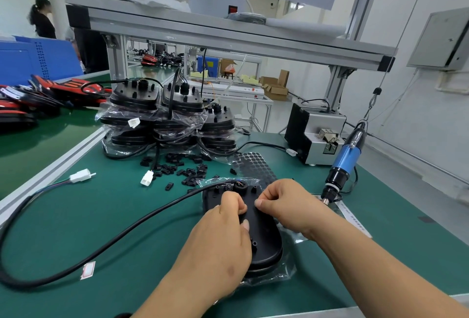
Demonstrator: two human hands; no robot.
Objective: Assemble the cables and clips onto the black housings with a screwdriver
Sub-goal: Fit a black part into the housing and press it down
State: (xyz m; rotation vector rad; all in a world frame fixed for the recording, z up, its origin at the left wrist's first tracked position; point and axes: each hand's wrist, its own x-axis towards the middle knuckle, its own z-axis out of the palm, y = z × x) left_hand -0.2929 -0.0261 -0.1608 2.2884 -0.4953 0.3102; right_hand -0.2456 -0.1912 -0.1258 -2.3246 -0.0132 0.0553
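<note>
A black housing [264, 236] lies on its clear plastic bag on the green mat in front of me. A black cable [106, 244] runs from its far end, loops left across the mat and ends in a white connector [82, 175]. My left hand [223, 239] rests on the housing's left side with its fingers curled over the top surface. My right hand [286, 203] pinches something very small above the housing's middle; what it is cannot be made out. Several loose black clips [185, 167] lie scattered behind the housing. A blue electric screwdriver [345, 162] hangs tip-down at the right.
Bagged black housings [167, 119] are stacked at the back of the mat. A grey screw feeder box [314, 134] stands at the right rear. A sheet of black round pads [253, 162] lies behind the housing. Red-and-black parts [50, 94] lie on the left table. A person [43, 18] stands far left.
</note>
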